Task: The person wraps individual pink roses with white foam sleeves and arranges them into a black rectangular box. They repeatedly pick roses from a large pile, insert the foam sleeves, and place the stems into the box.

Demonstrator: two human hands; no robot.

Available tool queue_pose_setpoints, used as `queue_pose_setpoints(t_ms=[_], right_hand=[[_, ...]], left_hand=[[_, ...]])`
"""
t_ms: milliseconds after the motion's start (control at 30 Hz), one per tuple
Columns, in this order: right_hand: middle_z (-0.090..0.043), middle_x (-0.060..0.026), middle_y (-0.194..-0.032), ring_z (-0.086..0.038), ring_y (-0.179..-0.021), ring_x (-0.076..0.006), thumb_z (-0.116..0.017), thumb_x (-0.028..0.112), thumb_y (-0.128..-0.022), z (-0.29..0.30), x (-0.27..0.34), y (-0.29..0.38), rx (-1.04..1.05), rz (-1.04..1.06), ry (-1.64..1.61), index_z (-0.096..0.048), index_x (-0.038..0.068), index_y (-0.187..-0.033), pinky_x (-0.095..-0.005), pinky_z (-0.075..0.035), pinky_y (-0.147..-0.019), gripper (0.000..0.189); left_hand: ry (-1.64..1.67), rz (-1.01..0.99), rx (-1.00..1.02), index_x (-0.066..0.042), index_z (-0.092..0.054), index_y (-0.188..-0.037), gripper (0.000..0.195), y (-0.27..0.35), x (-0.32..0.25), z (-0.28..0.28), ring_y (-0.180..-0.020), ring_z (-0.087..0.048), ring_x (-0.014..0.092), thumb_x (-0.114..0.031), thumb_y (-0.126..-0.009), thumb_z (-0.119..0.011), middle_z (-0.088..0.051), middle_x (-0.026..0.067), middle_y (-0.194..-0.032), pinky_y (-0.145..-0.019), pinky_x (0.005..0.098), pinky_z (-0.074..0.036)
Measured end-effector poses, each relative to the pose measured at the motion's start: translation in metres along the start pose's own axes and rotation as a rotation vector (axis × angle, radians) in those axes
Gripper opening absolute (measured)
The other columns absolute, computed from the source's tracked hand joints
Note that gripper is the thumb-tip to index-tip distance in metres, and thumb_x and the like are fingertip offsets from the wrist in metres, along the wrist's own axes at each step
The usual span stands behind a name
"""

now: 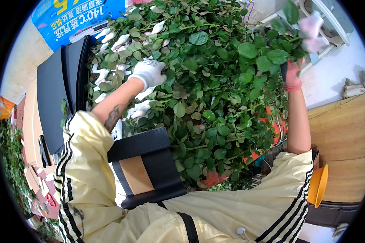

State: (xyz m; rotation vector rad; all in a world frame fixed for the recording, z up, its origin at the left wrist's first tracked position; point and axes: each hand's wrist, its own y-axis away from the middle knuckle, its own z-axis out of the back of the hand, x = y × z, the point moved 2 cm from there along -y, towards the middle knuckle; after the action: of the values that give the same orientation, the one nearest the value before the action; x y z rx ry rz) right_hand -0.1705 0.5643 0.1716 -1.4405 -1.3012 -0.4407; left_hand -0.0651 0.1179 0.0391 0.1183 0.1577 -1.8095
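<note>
A large heap of leafy rose stems point(213, 100) lies before me, many blooms in white mesh sleeves point(140, 109) at its left side. My left hand point(149, 73), in a white knit glove, reaches into the heap beside the sleeved blooms; its fingertips are partly hidden and I cannot tell whether they grip a stem. My right hand point(292, 74), in a pink and dark glove, is raised at the heap's right edge. It holds leafy rose stems whose blooms in pale pink mesh sleeves point(313, 32) point to the upper right. Leaves cover most of its fingers.
Black corrugated sheets point(53, 97) stand at the left. A black board with a cardboard patch point(137, 174) lies close to my body. Red-handled scissors point(50, 200) rest at the lower left. To the right are a yellow-orange container point(318, 185), a wooden surface point(343, 130) and a white-framed chair point(331, 21).
</note>
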Motion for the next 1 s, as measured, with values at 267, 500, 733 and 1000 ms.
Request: queue_pose_setpoints(t_ms=[267,500,733,1000], right_hand=[[-0.048,-0.0109,-0.127,-0.048,-0.114,-0.0255,-0.041,0.025,-0.095,0.03,-0.006,0.013,0.158,0.074,0.485,-0.043,0.005,-0.127,-0.0378,-0.037,-0.098,0.038],[-0.044,-0.0058,-0.131,-0.045,-0.115,-0.0192,-0.044,0.049,-0.09,-0.061,-0.046,0.034,0.169,-0.123,0.266,-0.031,0.009,-0.136,-0.0345,-0.037,-0.096,0.062],[-0.046,-0.0095,-0.129,-0.047,-0.115,-0.0206,-0.037,0.043,-0.093,-0.132,-0.077,0.069,0.407,-0.241,0.625,-0.036,0.008,-0.134,-0.0345,-0.036,-0.098,0.053],[-0.049,-0.0141,-0.127,-0.05,-0.113,-0.0282,-0.048,0.021,-0.079,-0.215,-0.132,0.122,1.216,0.036,1.713,-0.055,0.016,-0.118,-0.0355,-0.037,-0.098,0.04]], left_hand=[[-0.011,0.108,0.35,-0.005,-0.064,-0.101,0.034,0.002,0.027,-0.019,-0.091,-0.063,0.031,-0.021,-0.073,-0.054,-0.064,0.0196,-0.096,-0.077,0.0385,-0.05],[-0.518,0.229,-0.058,-0.012,-0.06,-0.109,0.041,0.008,0.06,0.016,-0.097,-0.06,0.027,-0.037,-0.076,-0.06,-0.062,0.012,-0.102,-0.075,0.0397,-0.049],[-0.122,-0.051,0.182,-0.008,-0.062,-0.098,0.037,0.022,0.009,-0.054,-0.09,-0.061,0.031,-0.038,-0.077,-0.056,-0.063,0.0159,-0.097,-0.077,0.0442,-0.047],[-0.015,-0.225,-0.167,-0.007,-0.059,-0.067,0.025,0.017,-0.002,-0.018,-0.072,-0.054,0.032,-0.032,-0.068,-0.056,-0.053,0.0144,-0.081,-0.062,0.0435,-0.043]])
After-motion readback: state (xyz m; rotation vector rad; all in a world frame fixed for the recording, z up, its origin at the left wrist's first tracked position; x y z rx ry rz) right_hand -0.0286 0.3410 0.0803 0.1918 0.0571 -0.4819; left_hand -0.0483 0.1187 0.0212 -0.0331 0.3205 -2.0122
